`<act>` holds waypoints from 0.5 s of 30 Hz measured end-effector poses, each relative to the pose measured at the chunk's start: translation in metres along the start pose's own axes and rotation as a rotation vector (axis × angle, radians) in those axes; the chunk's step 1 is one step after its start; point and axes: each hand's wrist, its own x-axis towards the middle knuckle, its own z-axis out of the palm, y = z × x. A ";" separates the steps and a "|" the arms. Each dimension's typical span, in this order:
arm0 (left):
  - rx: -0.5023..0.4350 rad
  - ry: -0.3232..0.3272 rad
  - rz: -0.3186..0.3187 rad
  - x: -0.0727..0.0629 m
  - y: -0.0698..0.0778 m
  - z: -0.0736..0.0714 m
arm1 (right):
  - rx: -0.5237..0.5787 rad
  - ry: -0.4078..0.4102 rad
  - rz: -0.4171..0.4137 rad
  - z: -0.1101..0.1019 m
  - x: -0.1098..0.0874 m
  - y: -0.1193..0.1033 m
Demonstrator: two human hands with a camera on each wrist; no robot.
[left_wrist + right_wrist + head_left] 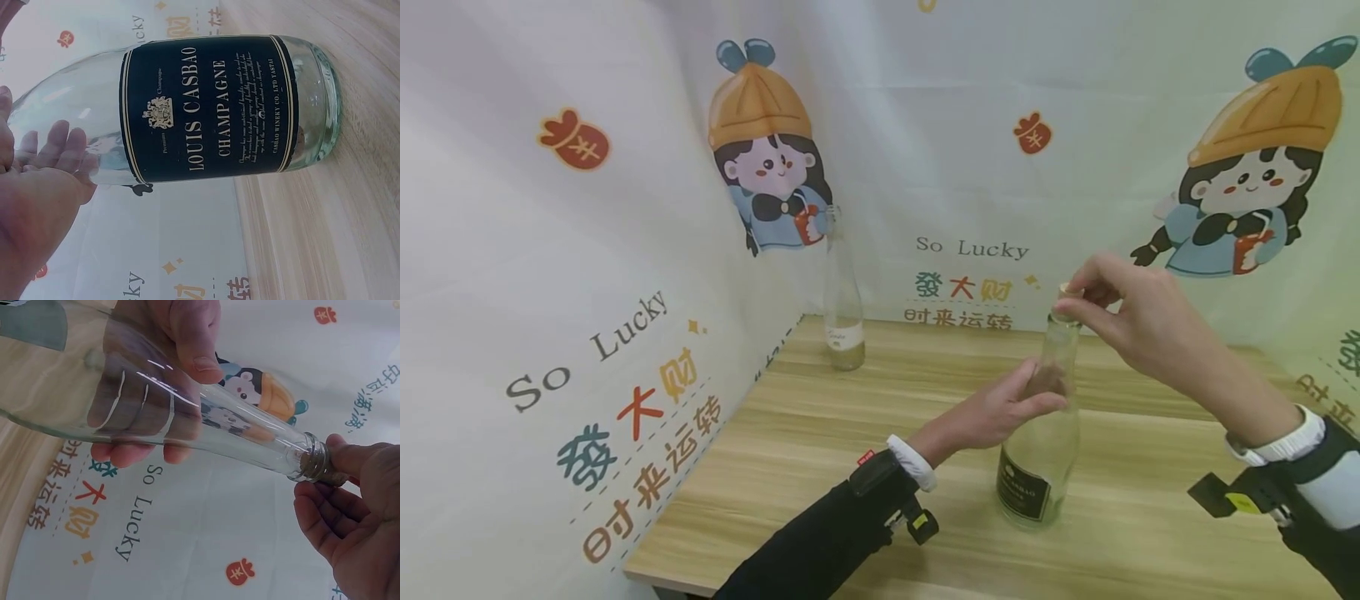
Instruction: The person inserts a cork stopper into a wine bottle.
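Note:
An empty-looking clear glass champagne bottle (1052, 450) with a black label (212, 106) stands upright on the wooden table. My left hand (992, 408) grips it around the lower neck, fingers wrapped behind the glass as the right wrist view shows. At the mouth, a cork (325, 475) sits partly inside the bottle's opening. My right hand (1157, 325) pinches the cork's upper part between thumb and fingers, with the fingertips right at the rim.
Toward the back left of the wooden table (760, 475) stands a second clear glass bottle (846, 342) with a white label. A printed cloth backdrop (880, 150) hangs behind and along the left side of the table.

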 end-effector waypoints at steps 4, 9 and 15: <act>-0.007 0.007 -0.001 0.000 0.002 -0.001 | 0.006 -0.002 0.009 -0.001 0.003 -0.002; -0.019 0.003 -0.008 0.001 0.002 -0.001 | 0.001 -0.024 0.034 -0.002 0.004 -0.004; -0.020 -0.002 -0.012 0.001 0.002 0.000 | -0.013 -0.059 0.068 -0.003 0.005 -0.006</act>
